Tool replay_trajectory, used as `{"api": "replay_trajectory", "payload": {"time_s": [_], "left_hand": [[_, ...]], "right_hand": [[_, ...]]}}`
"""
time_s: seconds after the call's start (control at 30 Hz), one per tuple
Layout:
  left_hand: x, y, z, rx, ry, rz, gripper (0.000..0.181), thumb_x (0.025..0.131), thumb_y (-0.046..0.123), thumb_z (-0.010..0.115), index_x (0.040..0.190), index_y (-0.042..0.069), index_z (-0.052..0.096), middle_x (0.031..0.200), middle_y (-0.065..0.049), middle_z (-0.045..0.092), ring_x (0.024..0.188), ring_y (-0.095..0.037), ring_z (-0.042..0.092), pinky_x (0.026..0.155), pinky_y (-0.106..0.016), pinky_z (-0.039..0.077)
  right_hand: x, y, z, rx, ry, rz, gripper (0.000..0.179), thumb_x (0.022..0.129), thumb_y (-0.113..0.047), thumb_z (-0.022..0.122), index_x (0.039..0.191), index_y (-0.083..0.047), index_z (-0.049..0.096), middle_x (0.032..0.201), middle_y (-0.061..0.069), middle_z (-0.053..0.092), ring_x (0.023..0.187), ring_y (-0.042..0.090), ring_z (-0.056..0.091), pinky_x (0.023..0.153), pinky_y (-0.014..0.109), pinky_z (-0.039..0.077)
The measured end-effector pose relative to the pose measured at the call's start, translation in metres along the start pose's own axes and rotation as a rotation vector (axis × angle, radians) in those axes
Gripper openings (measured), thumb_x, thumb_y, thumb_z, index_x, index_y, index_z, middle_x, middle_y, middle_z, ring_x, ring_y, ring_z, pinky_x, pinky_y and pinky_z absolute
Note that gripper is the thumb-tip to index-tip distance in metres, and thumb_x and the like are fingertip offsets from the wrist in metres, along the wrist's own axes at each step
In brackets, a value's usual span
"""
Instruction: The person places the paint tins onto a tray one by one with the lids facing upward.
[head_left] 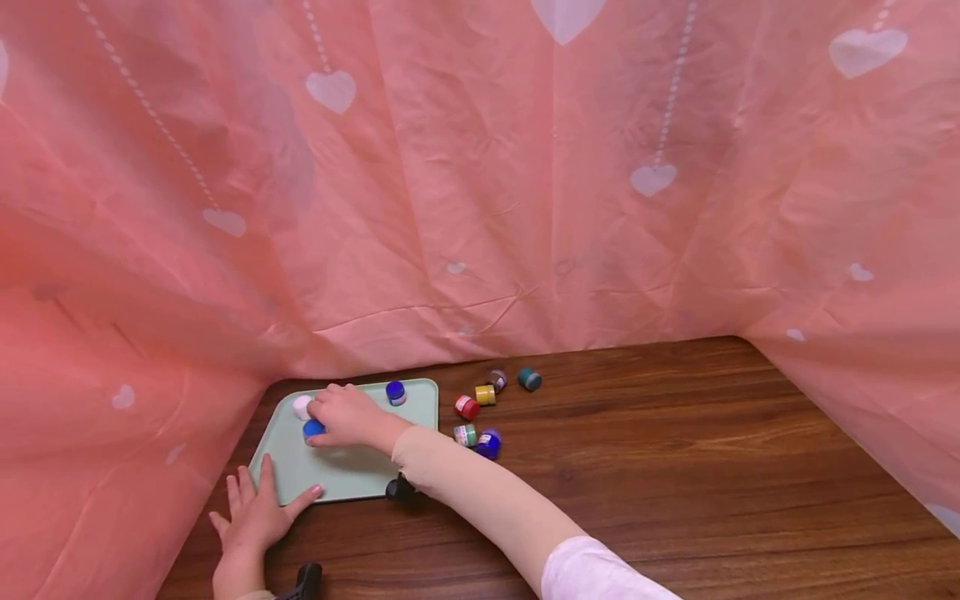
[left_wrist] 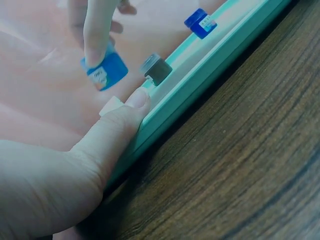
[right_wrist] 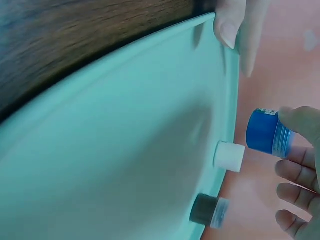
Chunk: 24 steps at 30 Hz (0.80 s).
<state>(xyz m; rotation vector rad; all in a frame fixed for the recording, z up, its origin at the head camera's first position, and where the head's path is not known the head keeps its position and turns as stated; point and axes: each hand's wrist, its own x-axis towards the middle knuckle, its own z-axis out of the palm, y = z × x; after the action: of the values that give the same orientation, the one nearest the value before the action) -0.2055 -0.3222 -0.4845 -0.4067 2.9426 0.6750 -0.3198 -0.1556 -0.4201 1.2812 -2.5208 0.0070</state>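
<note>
My right hand (head_left: 351, 417) pinches a small blue paint jar (right_wrist: 262, 131) above the mint-green tray (head_left: 360, 479). The jar is tilted, its label partly visible in the left wrist view. My left hand (head_left: 255, 510) lies at the tray's near left corner with fingers spread, its thumb (left_wrist: 134, 100) on the rim. On the tray stand a white jar (head_left: 302, 407), a black jar (right_wrist: 204, 210) with a clear lid, and a dark blue jar (head_left: 396, 393) towards the back right. In the head view, my right hand hides the black jar.
Right of the tray on the wooden table (head_left: 675, 467) lie several paint jars: red (head_left: 467, 407), yellow (head_left: 485, 395), brownish (head_left: 497, 380), teal (head_left: 529, 379), green (head_left: 465, 435) and dark blue (head_left: 489, 443). A pink curtain (head_left: 480, 208) with hearts surrounds the table's back and sides.
</note>
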Motion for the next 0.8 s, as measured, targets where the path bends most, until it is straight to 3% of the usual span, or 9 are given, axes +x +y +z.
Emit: {"api": "replay_trajectory", "payload": {"time_s": [0.43, 0.8], "left_hand": [[-0.003, -0.003, 0.003, 0.005, 0.026, -0.007, 0.132, 0.072, 0.081, 0.058, 0.154, -0.001, -0.005, 0.152, -0.042, -0.014, 0.142, -0.057, -0.018, 0.099, -0.082, -0.011], [-0.003, 0.006, 0.005, 0.007, 0.018, 0.009, 0.129, 0.075, 0.078, 0.059, 0.154, -0.002, -0.003, 0.152, -0.042, -0.013, 0.142, -0.057, -0.015, 0.100, -0.082, -0.011]], "right_hand": [[0.024, -0.020, 0.021, -0.001, -0.054, 0.038, 0.041, 0.089, -0.060, 0.059, 0.117, -0.030, 0.062, 0.117, -0.014, 0.062, 0.104, 0.006, 0.055, 0.085, 0.022, 0.048], [0.025, -0.027, 0.034, -0.015, -0.076, 0.089, 0.035, 0.093, -0.054, 0.058, 0.120, -0.032, 0.060, 0.116, -0.014, 0.062, 0.110, 0.006, 0.056, 0.087, 0.025, 0.049]]}}
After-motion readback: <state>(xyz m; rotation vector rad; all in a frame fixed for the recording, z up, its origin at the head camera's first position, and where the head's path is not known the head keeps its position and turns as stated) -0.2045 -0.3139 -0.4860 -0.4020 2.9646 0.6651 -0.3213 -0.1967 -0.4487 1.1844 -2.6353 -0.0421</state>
